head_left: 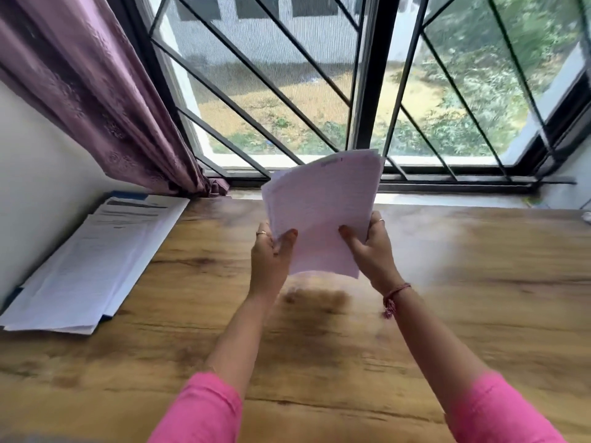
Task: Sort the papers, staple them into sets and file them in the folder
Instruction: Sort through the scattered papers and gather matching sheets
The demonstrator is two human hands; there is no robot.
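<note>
A stack of white printed papers (323,212) is held up above the wooden table (447,314), tilted away from me. My left hand (271,254) grips its lower left edge, thumb on the front sheet. My right hand (367,247) grips the lower right edge, thumb also on top. At the far left of the table lie more printed sheets (86,263) spread over a blue folder (105,318), of which only edges show. No stapler is in view.
A purple curtain (96,91) hangs at the left beside a barred window (367,91) behind the table. A white wall borders the table's left side. A small item (587,215) sits at the far right edge.
</note>
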